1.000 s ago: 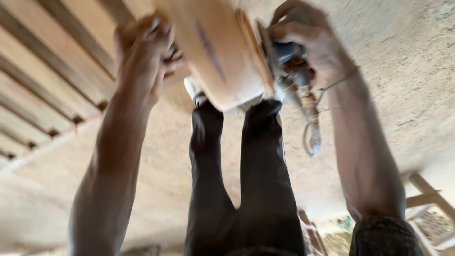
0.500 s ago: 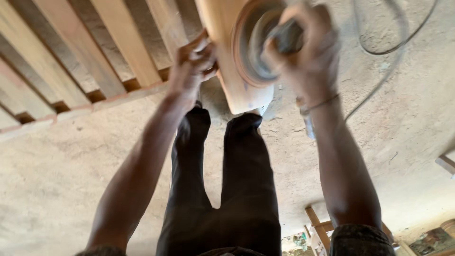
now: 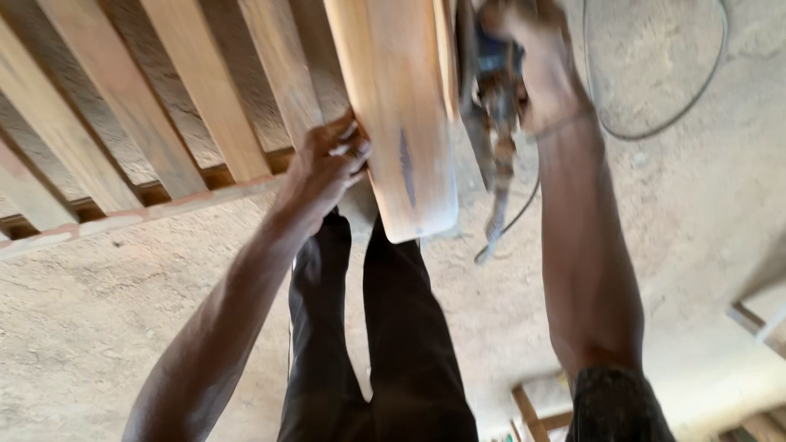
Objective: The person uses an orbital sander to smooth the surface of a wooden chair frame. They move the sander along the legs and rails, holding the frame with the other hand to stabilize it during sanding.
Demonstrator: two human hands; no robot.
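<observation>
wooden board (image 3: 399, 106) cut off at top; right hand (image 3: 536, 65) blurred, power sander (image 3: 491, 90) indistinct

Board (image 3: 393, 106) between hands — sander (image 3: 491, 90) right (slats (image 3: 164, 98) left).

A single head-worn camera looks steeply down from close above along both bare forearms, past the person's black trousers (image 3: 385, 344), to the sandy concrete floor (image 3: 696, 205). A pale slatted wooden frame (image 3: 164, 106) fills the upper left. The view is slightly blurred.

free: sandy floor (image 3: 688, 213) right | blocked: slatted frame (image 3: 164, 106) left, cable (image 3: 655, 123)
</observation>
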